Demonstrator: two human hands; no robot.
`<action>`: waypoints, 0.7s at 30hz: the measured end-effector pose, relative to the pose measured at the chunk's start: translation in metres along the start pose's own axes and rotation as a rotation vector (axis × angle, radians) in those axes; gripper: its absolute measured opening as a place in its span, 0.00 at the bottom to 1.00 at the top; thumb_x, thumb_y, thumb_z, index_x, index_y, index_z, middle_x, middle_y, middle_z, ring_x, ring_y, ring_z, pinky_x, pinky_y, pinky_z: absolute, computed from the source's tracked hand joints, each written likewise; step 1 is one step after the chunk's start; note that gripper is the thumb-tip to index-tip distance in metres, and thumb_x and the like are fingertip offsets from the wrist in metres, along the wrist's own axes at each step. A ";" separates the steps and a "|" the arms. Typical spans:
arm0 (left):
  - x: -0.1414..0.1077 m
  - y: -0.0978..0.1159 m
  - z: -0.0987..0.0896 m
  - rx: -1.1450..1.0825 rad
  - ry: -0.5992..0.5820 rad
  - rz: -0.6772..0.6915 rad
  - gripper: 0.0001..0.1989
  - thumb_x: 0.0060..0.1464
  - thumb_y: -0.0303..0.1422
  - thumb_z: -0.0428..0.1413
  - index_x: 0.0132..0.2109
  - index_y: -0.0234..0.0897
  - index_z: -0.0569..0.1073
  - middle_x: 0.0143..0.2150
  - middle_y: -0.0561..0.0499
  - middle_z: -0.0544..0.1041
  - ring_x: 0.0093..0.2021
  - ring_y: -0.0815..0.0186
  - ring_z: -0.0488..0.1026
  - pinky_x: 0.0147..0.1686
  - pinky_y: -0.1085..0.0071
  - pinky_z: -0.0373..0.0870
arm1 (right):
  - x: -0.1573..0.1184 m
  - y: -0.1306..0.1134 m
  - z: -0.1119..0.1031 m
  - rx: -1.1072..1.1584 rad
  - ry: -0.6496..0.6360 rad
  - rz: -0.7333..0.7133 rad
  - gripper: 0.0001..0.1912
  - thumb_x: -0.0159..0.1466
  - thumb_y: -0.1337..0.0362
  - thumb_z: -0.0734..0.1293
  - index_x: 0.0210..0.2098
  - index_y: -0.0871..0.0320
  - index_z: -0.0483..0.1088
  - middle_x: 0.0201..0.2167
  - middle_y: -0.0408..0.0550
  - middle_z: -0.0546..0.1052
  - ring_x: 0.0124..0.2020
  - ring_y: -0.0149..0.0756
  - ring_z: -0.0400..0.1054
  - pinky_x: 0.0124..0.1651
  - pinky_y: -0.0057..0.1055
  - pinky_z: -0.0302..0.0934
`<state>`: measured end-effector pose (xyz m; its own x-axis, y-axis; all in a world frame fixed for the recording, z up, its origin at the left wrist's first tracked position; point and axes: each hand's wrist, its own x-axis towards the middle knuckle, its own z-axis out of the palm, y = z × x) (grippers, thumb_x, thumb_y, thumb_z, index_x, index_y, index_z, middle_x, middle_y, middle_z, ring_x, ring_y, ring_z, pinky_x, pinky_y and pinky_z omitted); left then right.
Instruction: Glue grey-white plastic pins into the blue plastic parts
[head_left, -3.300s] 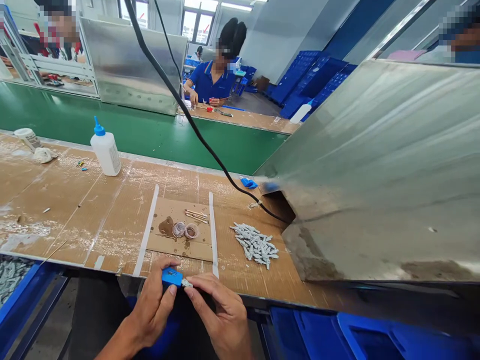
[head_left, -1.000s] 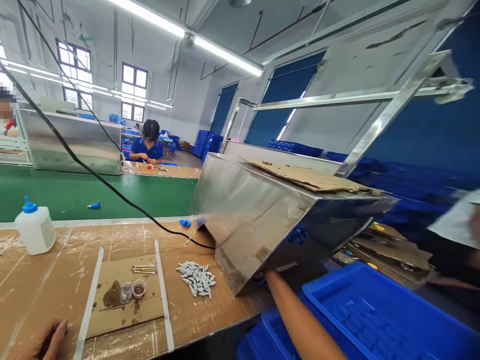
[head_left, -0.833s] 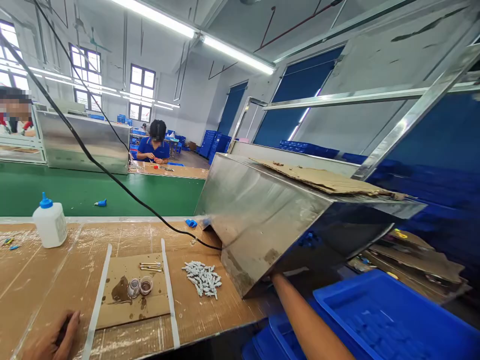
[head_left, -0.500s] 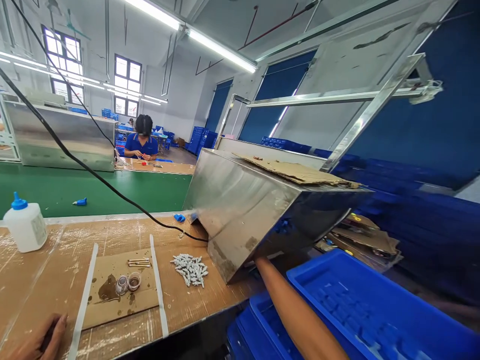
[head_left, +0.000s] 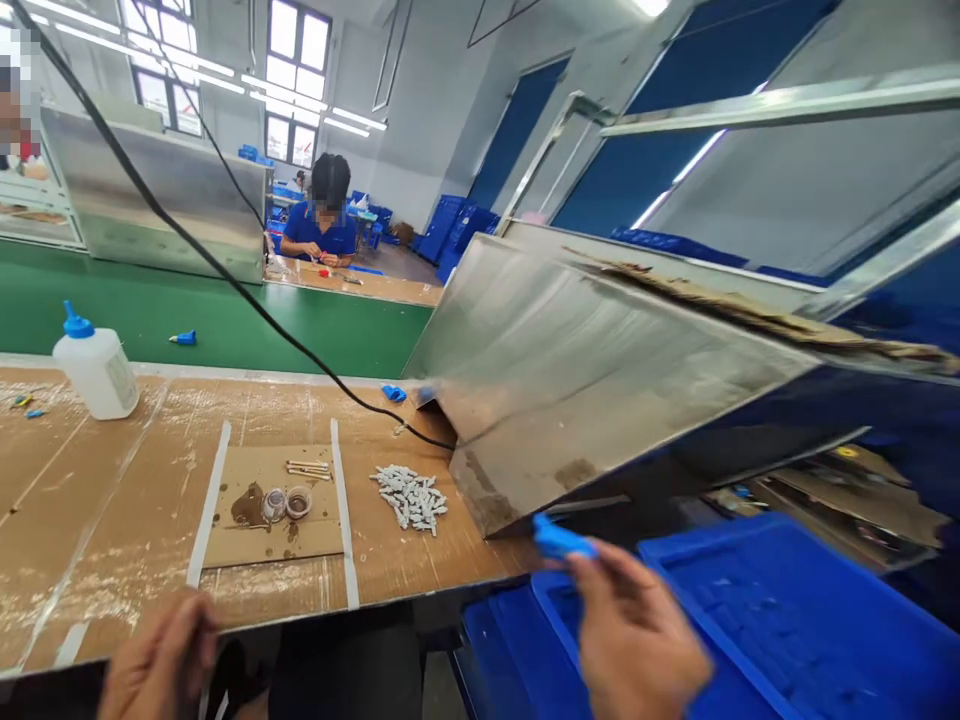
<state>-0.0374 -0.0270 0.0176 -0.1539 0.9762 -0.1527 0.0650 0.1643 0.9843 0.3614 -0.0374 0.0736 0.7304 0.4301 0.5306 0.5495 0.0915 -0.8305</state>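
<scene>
Here, right hand (head_left: 637,640) raised, fingers (head_left: 592,572) pinching blue part (head_left: 559,541)

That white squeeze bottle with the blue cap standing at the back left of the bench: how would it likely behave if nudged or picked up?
The white bottle stands upright on a broad base, so a low nudge would probably slide it over the cardboard-covered bench rather than tip it. Its plastic body looks soft and would likely give under the fingers. How full it is cannot be seen, so its weight is uncertain.
</scene>
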 end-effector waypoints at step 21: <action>-0.012 0.003 0.064 -0.751 -0.226 -0.337 0.20 0.54 0.44 0.63 0.51 0.41 0.77 0.37 0.49 0.79 0.30 0.65 0.75 0.32 0.68 0.70 | -0.013 0.074 0.146 -0.484 -0.725 -0.379 0.31 0.69 0.42 0.57 0.59 0.56 0.70 0.62 0.56 0.70 0.63 0.52 0.61 0.66 0.58 0.51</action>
<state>0.0273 -0.0294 0.0172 0.1584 0.9099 -0.3833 -0.6321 0.3917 0.6686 0.3330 0.0945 -0.0194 0.1288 0.9157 0.3807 0.9253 0.0271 -0.3782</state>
